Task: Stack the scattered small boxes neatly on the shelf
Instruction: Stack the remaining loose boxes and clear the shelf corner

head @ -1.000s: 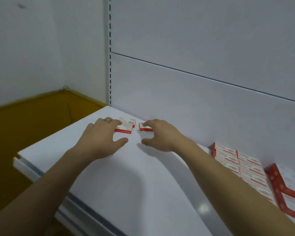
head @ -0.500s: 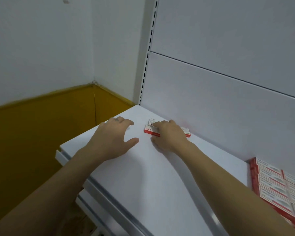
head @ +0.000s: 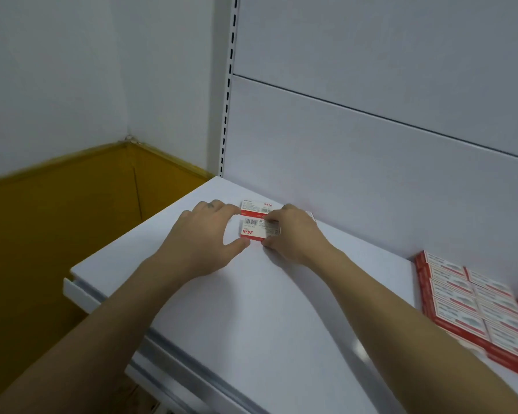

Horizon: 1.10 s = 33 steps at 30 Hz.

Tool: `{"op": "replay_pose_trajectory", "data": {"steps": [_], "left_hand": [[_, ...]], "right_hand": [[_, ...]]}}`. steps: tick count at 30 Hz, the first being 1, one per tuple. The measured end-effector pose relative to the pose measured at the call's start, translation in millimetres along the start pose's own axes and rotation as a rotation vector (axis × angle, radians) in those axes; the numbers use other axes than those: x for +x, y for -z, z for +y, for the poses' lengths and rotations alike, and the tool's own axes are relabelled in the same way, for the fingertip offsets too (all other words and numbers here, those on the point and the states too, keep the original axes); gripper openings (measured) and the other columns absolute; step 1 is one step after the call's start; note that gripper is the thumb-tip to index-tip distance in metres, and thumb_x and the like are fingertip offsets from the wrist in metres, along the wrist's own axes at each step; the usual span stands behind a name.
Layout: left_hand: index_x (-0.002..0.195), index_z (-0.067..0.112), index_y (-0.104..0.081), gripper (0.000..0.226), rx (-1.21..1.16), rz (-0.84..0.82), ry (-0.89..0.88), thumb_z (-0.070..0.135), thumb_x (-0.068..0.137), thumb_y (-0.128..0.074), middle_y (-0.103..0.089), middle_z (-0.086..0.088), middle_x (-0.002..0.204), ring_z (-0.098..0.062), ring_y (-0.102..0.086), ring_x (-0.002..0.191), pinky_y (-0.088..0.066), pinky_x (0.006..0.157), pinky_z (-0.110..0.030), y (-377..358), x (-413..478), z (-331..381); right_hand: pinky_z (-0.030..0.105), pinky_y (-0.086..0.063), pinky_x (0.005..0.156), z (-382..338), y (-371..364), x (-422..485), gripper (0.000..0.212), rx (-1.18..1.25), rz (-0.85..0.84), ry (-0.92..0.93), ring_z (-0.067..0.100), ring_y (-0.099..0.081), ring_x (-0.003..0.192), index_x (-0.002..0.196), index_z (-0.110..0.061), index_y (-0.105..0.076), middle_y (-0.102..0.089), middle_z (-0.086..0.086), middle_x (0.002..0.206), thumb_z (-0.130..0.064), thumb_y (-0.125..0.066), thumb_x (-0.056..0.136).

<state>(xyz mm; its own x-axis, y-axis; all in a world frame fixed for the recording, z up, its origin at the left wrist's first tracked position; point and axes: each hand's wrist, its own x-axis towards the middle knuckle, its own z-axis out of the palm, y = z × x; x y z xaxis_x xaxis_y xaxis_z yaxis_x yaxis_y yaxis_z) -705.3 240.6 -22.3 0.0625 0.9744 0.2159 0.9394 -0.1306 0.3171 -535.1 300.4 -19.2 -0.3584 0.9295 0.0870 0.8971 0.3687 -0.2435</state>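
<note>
**A:** Centre of the frame: two small red-and-white boxes lie flat on the white shelf (head: 251, 318). The rear box (head: 255, 207) sits close against the back panel (head: 356, 174). The front box (head: 251, 231) is just below it in the picture, and their long edges are touching or very nearly.

**B:** Both hands are on them. The left hand (head: 204, 237) comes in from the left with its fingers fairly straight. The tips are at the rear box's left end and the thumb is at the front box's near left corner. That looks like bracing to me, not gripping.

**A:** The right hand (head: 293, 231) is the working one. Its fingers curl over the front box's right end with the thumb at the near edge, so that's a pinch.

**B:** So what spoils it from here?

**A:** Lifting the front box onto the rear one by that one end. It could swing and land askew, overhanging. These look like light card boxes on a smooth shelf, so a nudge from the left fingers could also skew the rear box off the panel.

**B:** Is there anything hidden under the right hand?

**A:** There's a pale sliver past the knuckles. I can't tell whether it's another box.

**B:** And the neat block of boxes (head: 467, 303) at lower right?

**A:** It's well apart from the pair, but the right forearm runs close by it. A careless sweep back could clip its corner.
</note>
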Motion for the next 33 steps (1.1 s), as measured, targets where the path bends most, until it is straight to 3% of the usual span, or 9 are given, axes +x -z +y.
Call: {"op": "replay_pose_trajectory", "data": {"steps": [11,25,33], "left_hand": [[0.140,0.034,-0.035,0.066,-0.096,0.022,-0.170,0.053,0.082,-0.062,-0.046,0.008,0.139,-0.015,-0.041,0.124,-0.034,0.101,-0.035,-16,13,63],[0.140,0.038,-0.034,0.067,-0.199,0.006,-0.478,0.051,0.081,-0.064,-0.050,0.011,0.137,-0.015,-0.045,0.123,-0.038,0.102,-0.038,-54,5,238],[0.135,0.039,-0.037,0.064,-0.246,0.007,-0.614,0.044,0.079,-0.068,-0.056,0.010,0.127,-0.013,-0.052,0.110,-0.042,0.092,-0.034,-81,-19,321]], "right_hand": [[0.028,-0.043,0.076,62,53,-60,0.038,-0.026,0.145,-0.007,0.023,-0.057,0.091,0.124,-0.018,-0.059,-0.051,-0.001,0.112,-0.020,-0.066,0.086],[0.024,-0.042,0.075,171,120,-205,0.045,-0.058,0.303,-0.205,0.012,-0.052,0.086,0.130,-0.023,-0.054,-0.049,-0.009,0.114,-0.025,-0.067,0.087],[0.026,-0.045,0.080,225,135,-272,0.047,-0.012,0.353,-0.297,0.011,-0.049,0.085,0.129,-0.020,-0.056,-0.051,-0.006,0.115,-0.020,-0.071,0.084]]}}
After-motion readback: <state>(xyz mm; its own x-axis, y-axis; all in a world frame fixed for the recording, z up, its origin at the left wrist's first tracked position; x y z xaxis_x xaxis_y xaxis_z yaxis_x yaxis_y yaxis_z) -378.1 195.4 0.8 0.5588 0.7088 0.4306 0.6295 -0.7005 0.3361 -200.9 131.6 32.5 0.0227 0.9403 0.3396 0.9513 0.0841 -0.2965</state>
